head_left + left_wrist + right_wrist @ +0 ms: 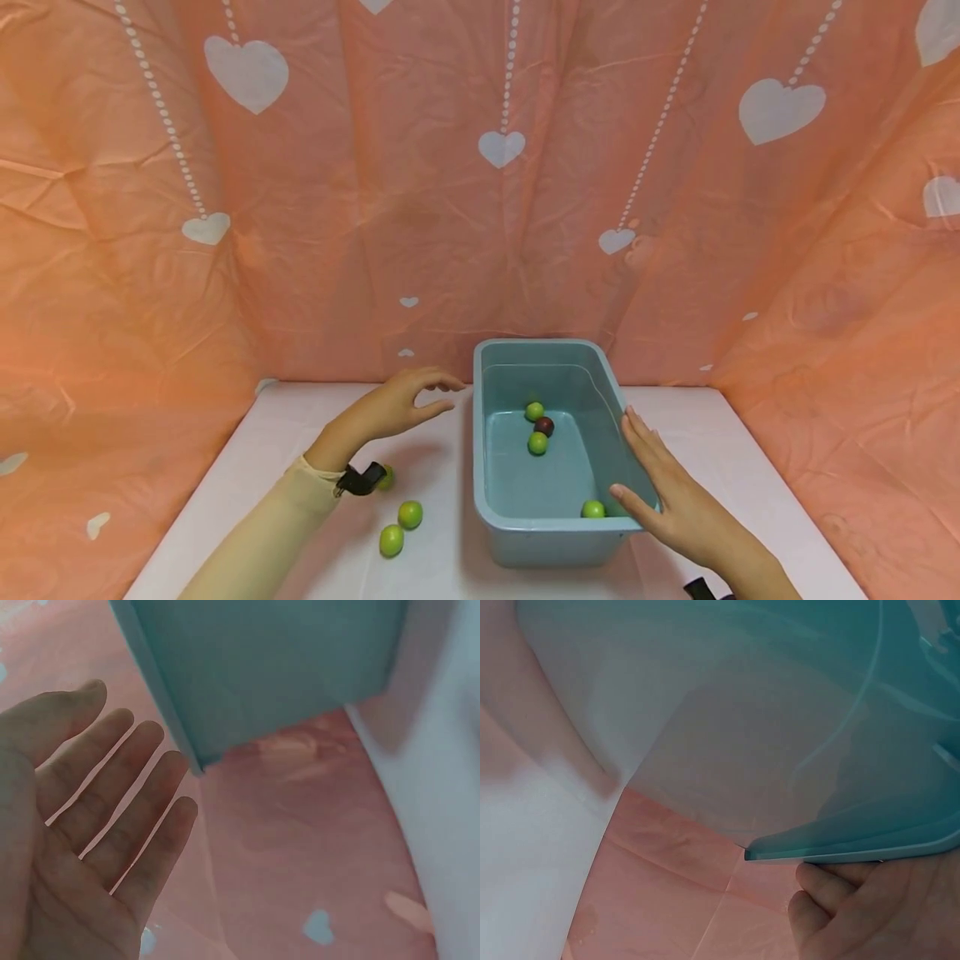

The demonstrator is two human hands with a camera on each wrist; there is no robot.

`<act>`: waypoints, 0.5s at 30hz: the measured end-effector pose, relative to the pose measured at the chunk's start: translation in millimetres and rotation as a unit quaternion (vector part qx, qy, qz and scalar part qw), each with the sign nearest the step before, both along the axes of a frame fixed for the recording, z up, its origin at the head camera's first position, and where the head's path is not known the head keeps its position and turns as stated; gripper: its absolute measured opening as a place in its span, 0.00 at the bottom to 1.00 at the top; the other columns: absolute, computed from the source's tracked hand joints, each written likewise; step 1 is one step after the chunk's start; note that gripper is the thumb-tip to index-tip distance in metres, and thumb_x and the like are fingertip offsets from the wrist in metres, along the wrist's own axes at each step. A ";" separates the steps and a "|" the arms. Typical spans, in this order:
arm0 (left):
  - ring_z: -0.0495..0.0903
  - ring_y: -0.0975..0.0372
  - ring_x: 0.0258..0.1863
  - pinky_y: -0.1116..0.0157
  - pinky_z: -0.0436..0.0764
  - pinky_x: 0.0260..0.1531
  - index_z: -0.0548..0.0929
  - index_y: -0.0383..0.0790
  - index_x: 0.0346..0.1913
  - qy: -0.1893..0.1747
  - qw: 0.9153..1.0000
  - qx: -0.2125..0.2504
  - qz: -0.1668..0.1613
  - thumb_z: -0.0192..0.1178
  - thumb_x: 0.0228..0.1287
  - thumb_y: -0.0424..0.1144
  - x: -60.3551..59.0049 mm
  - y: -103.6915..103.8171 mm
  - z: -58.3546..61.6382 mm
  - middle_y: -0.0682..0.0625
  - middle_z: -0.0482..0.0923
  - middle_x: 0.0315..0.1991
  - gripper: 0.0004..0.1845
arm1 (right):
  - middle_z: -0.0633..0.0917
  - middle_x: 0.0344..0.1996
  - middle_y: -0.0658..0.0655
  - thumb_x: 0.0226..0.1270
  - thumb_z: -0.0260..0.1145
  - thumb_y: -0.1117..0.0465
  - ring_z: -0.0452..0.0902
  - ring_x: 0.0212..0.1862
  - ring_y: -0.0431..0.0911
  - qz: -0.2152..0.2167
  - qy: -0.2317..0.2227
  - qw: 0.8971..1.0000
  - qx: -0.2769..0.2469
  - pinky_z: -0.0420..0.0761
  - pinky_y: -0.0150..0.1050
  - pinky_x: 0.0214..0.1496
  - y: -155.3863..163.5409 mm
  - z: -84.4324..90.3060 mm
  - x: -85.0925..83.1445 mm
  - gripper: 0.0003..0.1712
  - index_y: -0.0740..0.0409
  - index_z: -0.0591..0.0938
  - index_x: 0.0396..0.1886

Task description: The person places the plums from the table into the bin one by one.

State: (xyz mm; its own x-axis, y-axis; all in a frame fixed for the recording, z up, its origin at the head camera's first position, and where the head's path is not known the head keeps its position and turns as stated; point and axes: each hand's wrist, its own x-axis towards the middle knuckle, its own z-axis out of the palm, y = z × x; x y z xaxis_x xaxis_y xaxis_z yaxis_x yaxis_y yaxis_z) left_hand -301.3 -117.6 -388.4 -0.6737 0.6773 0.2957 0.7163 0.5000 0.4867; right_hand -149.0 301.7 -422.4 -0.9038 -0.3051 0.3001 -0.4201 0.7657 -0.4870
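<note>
Resting flat against blue tub (551, 533) right rim: right hand (675, 500), fingers straight. Left hand (393, 408) (relaxed, holding nothing) hovers beside left rim. Tub sits on white table (450, 575), containing fruit.

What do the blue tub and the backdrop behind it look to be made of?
Blue tub: apparently moulded plastic, glossy, slightly translucent in the right wrist view, with a rolled rim. Backdrop: looks like thin plastic or nonwoven sheeting, matte orange with white hearts, creased along fold lines.
</note>
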 end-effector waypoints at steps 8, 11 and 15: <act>0.82 0.56 0.58 0.47 0.82 0.61 0.86 0.46 0.63 0.003 0.999 -0.024 0.021 0.67 0.78 0.41 2.7 -25.7 -17.9 0.53 0.84 0.57 0.15 | 0.51 0.88 0.58 0.77 0.71 0.48 0.48 0.82 0.77 0.000 0.007 1.000 -0.001 0.49 0.42 0.85 0.4 -1.2 1.4 0.52 0.53 0.54 0.89; 0.79 0.51 0.66 0.46 0.80 0.65 0.86 0.46 0.62 -0.006 0.999 -0.025 0.028 0.68 0.77 0.40 3.3 -32.9 -22.8 0.55 0.85 0.56 0.15 | 0.51 0.88 0.57 0.78 0.71 0.48 0.48 0.82 0.76 0.004 0.014 1.000 -0.003 0.37 0.19 0.73 0.4 -2.7 1.8 0.51 0.52 0.53 0.89; 0.71 0.46 0.75 0.46 0.78 0.68 0.88 0.45 0.61 -0.014 0.999 -0.035 0.037 0.69 0.76 0.39 4.1 -42.8 -30.6 0.55 0.87 0.56 0.15 | 0.52 0.88 0.59 0.77 0.71 0.49 0.49 0.82 0.75 0.011 0.026 1.000 -0.004 0.37 0.17 0.73 0.1 -3.5 1.4 0.51 0.54 0.54 0.89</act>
State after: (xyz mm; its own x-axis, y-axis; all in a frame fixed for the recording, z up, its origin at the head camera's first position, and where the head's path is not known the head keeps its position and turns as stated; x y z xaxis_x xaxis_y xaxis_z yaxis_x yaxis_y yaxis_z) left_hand -297.2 -160.4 -419.0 -0.7308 0.6430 0.2290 0.6618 0.5853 0.4685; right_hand -147.6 301.8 -425.9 -0.8801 -0.3227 0.3483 -0.4618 0.7521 -0.4703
